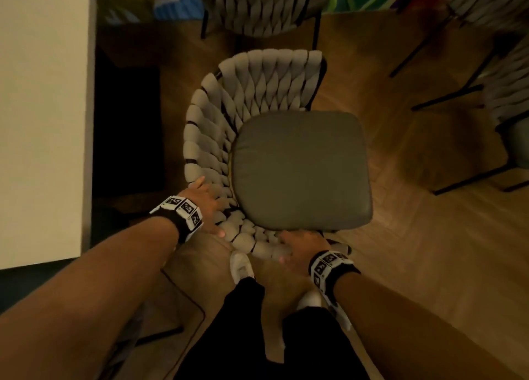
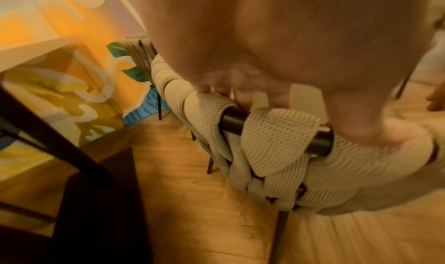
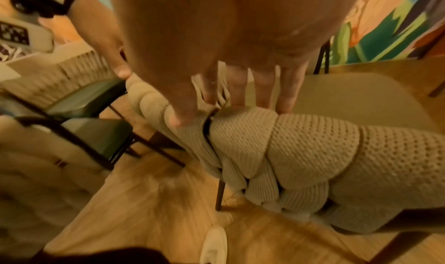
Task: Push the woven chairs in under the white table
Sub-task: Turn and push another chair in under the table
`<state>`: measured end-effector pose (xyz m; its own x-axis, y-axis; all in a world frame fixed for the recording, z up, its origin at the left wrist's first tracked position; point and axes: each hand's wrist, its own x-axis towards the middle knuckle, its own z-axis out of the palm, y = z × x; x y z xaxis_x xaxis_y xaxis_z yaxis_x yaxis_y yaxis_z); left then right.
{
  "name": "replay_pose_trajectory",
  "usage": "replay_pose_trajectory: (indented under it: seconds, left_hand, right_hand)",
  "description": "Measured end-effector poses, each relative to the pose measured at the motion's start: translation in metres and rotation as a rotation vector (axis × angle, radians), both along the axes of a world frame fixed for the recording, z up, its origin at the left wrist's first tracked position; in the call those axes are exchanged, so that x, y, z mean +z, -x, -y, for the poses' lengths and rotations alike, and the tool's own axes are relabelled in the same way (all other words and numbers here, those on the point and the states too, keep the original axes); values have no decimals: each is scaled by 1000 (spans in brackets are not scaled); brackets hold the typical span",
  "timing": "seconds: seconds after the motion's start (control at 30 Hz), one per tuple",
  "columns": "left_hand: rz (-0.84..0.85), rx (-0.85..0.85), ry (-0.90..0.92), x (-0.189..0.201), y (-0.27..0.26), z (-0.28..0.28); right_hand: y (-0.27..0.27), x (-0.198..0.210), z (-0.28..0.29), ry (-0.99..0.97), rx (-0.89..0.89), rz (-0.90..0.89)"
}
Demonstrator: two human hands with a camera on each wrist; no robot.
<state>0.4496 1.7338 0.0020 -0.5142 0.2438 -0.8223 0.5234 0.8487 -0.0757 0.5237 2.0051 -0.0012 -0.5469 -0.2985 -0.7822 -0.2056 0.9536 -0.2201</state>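
A woven chair [image 1: 229, 116] with a beige braided backrest and a grey seat cushion [image 1: 300, 170] stands on the wood floor, its back curving toward me and the white table [image 1: 43, 121] at the left. My left hand [image 1: 209, 205] grips the top rail of the backrest [image 2: 277, 144], fingers over the inside and thumb [image 2: 375, 127] outside. Farther right on the same rail, my right hand [image 1: 300, 245] holds the backrest [image 3: 313, 150], with its fingers [image 3: 240, 89] hooked over and the thumb [image 3: 178, 119] on the near face. The chair's seat faces away from the table.
A second woven chair [image 1: 257, 7] stands just beyond, and another [image 1: 509, 93] at the right with black legs. A black table leg [image 2: 48, 134] slants down at the left. My white shoe [image 1: 242, 268] is close behind the chair. Two dark-seated chairs [image 3: 96, 134] show in the right wrist view.
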Motion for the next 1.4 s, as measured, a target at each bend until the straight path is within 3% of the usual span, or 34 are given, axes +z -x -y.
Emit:
replay_pose_trajectory:
  seconds: [0.13, 0.3, 0.5, 0.6, 0.73, 0.8, 0.87, 1.0, 1.13, 1.2, 1.33, 1.4]
  left_hand:
    - [-28, 57, -47, -4, -5, -4]
    - [-46, 171, -41, 0, -25, -27]
    - [-46, 229, -56, 5, -68, -110]
    - [-62, 303, -97, 6, -76, -175]
    - [-75, 422, -147, 10, -66, -268]
    - [-56, 440, -238, 13, -54, -301]
    - [0, 434, -352, 14, -44, -318]
    - [63, 481, -486, 8, -25, -294]
    - [53, 309, -143, 3, 5, -219]
    - [77, 178, 10, 5, 29, -178]
    - [-58, -120, 133, -1, 71, -116]
    - [-78, -176, 153, -6, 86, -100]
  right_hand:
    - [-1, -6, -7, -9, 236, -56]
    - [-1, -8, -30, 54, 394, -125]
    - [7, -8, -128, 67, 553, -101]
    - [33, -3, -190, -39, 620, -128]
    - [96, 6, -264, -221, 605, -180]
    - [128, 17, -289, -252, 484, -233]
    - [154, 36, -296, -309, 336, -176]
    - [163, 48, -264, -235, 255, -72]
    - [115, 20, -207, -18, 208, 131]
    - [92, 10, -183, -25, 216, 190]
    - [73, -10, -162, -61, 263, 84]
    - [82, -12, -154, -47, 243, 95]
